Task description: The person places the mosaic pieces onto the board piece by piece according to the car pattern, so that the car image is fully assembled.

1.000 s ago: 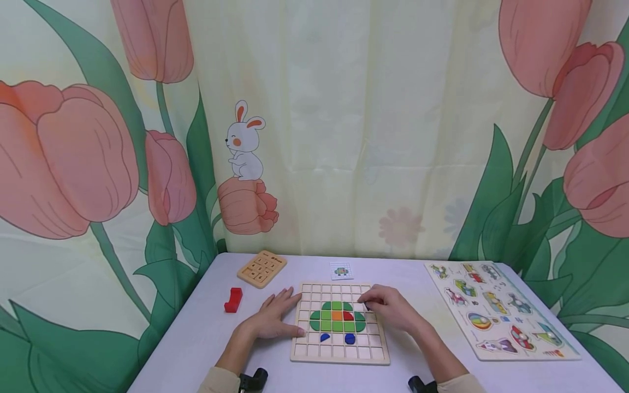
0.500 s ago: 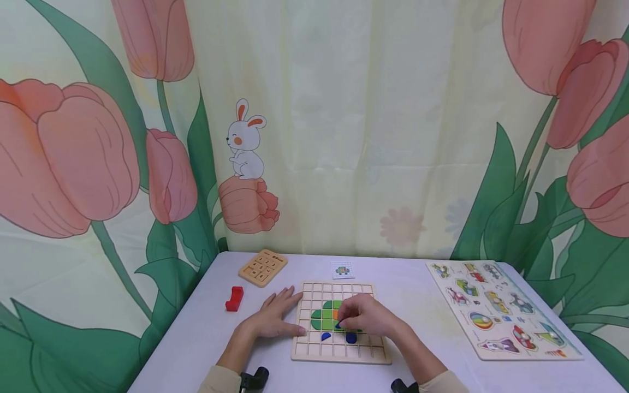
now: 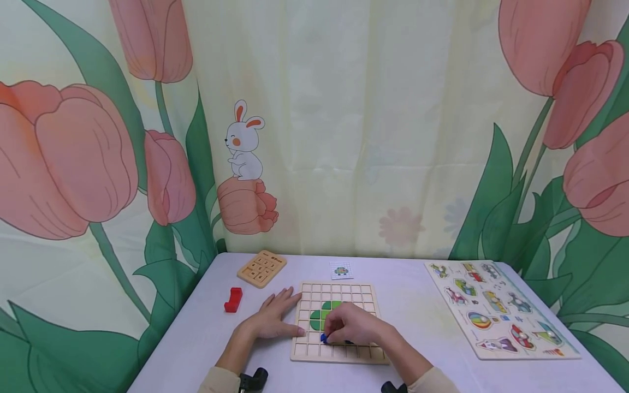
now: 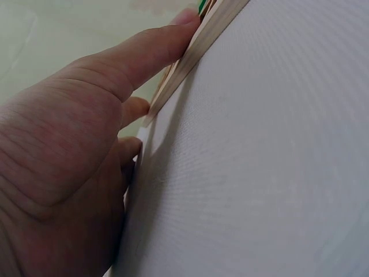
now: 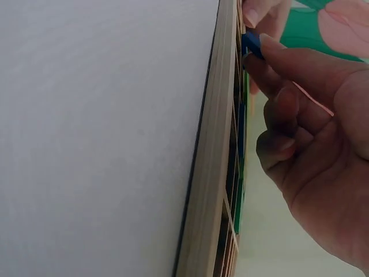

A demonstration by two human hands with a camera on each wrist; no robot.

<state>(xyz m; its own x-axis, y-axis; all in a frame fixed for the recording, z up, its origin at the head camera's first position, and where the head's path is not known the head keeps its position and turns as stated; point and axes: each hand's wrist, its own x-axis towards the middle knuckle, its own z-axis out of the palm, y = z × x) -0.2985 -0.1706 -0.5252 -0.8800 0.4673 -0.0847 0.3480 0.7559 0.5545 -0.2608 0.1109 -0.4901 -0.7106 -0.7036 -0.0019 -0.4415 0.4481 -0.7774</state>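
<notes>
A small red wooden block (image 3: 233, 299) is lying on the white desk (image 3: 196, 338) at the far left. The left hand (image 3: 269, 321) is resting flat with straight fingers against the left edge of the square wooden grid board (image 3: 314, 349). Over the board's green tile pattern (image 3: 318, 319), the right hand (image 3: 355, 326) is pinching a small blue puzzle piece (image 3: 324, 338) between curled fingertips. A colourful wooden peg puzzle (image 3: 496, 305) is lying far right.
</notes>
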